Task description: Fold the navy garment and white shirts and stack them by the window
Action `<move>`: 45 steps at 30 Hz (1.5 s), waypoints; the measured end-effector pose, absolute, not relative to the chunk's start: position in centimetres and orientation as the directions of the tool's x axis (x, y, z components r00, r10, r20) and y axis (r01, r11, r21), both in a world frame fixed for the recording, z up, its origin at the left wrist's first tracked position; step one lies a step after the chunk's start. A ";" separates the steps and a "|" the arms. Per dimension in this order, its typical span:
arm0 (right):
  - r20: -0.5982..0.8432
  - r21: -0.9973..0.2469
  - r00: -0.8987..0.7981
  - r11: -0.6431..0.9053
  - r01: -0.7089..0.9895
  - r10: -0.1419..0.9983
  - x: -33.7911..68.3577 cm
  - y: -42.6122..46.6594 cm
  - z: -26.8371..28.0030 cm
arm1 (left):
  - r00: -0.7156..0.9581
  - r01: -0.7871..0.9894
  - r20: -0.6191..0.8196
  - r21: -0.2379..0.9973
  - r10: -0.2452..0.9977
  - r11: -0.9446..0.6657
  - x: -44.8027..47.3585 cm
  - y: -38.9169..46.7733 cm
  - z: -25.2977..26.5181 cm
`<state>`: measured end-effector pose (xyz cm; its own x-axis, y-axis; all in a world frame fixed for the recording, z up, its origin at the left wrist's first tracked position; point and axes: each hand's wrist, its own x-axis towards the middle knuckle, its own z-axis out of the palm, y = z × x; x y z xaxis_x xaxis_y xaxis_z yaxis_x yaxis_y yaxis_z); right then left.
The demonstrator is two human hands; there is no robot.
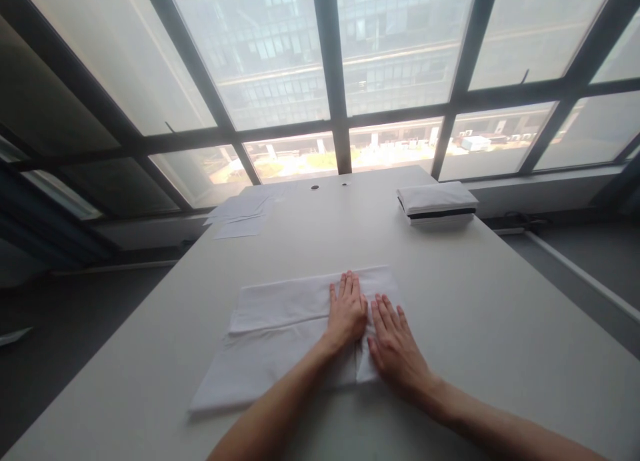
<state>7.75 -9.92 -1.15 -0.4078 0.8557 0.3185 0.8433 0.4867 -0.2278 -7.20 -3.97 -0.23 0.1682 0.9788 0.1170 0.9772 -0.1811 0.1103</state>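
A white cloth garment (pixel 285 304), partly folded, lies flat on the white table in front of me. Its kind cannot be made out. A crease or seam runs across its middle, and a narrow strip at its right end looks folded over. My left hand (pixel 347 313) presses flat on the cloth near that right end, fingers stretched forward. Close beside it, my right hand (pixel 395 337) lies flat on the cloth's right edge with its fingers spread. The cloth under both palms is hidden.
On the table's (pixel 320 237) far right sits a stack of folded cloths (pixel 437 202), white with a black layer. Loose white paper sheets (pixel 243 214) lie at the far left. Round cable holes (pixel 315 187) mark the back. Large windows (pixel 270 54) stand behind the table.
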 end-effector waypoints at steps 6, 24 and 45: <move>0.197 -0.272 -0.431 0.471 0.839 0.881 7.7 -10.5 -1.6 | 0.168 0.977 0.150 0.105 0.974 -0.184 -7.3 -3.8 -0.5; 0.149 -0.290 -0.449 0.473 0.832 0.881 8.2 -3.2 -0.7 | 0.127 0.957 0.137 0.244 0.982 -0.158 -7.3 -3.6 -0.6; 0.187 -0.288 -0.444 0.481 0.828 0.876 8.1 -3.6 -0.6 | -0.153 0.988 0.043 -0.026 0.987 0.154 -28.6 -10.8 0.6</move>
